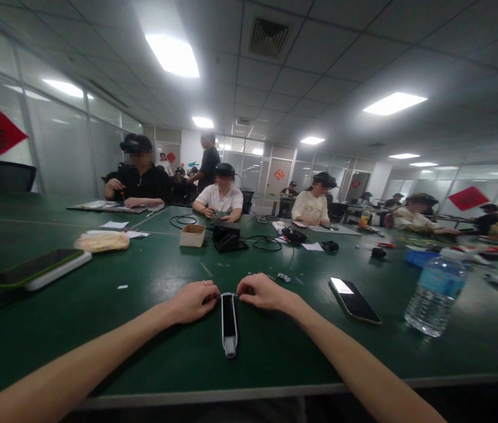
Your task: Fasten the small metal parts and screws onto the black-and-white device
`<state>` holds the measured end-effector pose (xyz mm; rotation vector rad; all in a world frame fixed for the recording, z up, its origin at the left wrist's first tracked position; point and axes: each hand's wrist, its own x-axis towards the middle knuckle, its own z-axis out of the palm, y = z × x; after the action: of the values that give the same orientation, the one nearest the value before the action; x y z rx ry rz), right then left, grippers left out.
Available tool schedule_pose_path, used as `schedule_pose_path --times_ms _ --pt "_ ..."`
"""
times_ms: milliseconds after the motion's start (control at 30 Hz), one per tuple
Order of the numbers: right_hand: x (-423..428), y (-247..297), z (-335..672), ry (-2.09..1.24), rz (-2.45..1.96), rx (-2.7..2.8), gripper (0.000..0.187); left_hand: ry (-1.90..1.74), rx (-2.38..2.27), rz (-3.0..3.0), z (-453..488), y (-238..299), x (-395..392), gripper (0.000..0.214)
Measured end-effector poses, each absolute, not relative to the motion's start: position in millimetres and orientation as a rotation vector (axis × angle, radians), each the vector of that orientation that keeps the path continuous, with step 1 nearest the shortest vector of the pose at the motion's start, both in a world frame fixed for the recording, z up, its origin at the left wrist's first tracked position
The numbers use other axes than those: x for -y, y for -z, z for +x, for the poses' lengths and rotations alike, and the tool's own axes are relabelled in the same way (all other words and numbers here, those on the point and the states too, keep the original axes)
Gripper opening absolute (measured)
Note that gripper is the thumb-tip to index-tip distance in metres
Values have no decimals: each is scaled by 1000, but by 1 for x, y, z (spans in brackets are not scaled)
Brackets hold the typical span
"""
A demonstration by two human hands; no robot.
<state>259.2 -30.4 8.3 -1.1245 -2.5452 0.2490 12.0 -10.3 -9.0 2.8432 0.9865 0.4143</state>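
Your two bare hands meet over a green desk (164,364), forearms reaching in from either side. Between them lies a slim white-edged device (229,323), its dark strip facing up and its grey end pointing toward you. Your left grip (193,302) is at the left of the device's far end, fingers curled and fingertips drawn together; your right grip (264,292) is at the right of that same end, bent in much the same way. The fingertips are too small to make out, so you cannot tell whether either grip is pinching something or only touching.

Just beyond your right grip is a crumpled scrap (283,277). To the right of that grip lies a phone (354,301), its screen partly bright, and farther right stands a clear bottle (434,299) with a blue label. Behind the bottle sits a blue tray (420,257).

Left of your left grip is a small white slip (122,287); farther left, a green-edged phone (32,269) rests near a pale packet (102,241). Beyond both grips stand an open box (193,236) and, beside it, a black object (226,235). Across the desk, directly ahead of your grips, sits a person in a white top (220,201).
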Motion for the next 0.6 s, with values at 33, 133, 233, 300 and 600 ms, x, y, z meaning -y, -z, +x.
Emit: schedule_pose_path --times_ms 33,133,233,300,600 --pt "31 -9 259 -253 -1127 2545 14 -423 -980 2844 12 9 10 21" --pt "33 -11 258 -258 -1131 2534 13 -430 -968 2840 11 9 11 21" --pt "35 -11 256 -238 -1129 2520 13 -403 -994 2832 11 6 13 20" --pt "34 -10 256 -240 -1124 2512 14 -395 -1009 2827 12 4 15 20" --pt "33 -8 257 -239 -1070 2500 14 -406 -996 2841 12 6 13 20"
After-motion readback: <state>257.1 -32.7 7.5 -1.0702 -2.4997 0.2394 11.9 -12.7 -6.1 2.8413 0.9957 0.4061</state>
